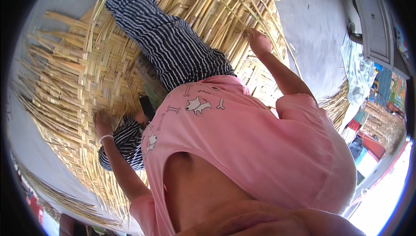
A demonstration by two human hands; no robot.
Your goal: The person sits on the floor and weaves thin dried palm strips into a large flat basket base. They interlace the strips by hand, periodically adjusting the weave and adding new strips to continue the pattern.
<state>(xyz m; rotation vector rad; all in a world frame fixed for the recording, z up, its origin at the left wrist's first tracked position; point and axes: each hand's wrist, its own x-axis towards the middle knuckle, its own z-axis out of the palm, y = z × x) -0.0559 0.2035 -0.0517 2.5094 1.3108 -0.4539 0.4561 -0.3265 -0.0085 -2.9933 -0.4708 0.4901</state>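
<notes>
Head view, looking down over a pink shirt (260, 149) onto a woven reed mat (86, 75) spread on a grey concrete floor (312, 19). I see the left hand (103, 123), at centre left of the frame, pressed down onto the woven part of the mat; its fingers appear spread flat on the weave, though blur keeps me from saying whether they pinch a strip. The right hand (259, 41), in the upper centre right, reaches up into the loose reed strips (225, 2); its fingers seem closed about one or more strips, but I cannot tell this with certainty.

Progress, as I judge it: the centre-left area of the mat shows a finished, tight checker weave, while the strips fanning out at the upper centre and along the left and lower left edges remain unwoven, so a good share of the mat is left to do.

Hidden or unclear: striped trouser legs (169, 41) and the shirt cover the middle of the mat, so the line where woven meets loose cannot be followed. The objects at the right rim of the frame (377, 24) are bent by the lens and too cut off to identify.
</notes>
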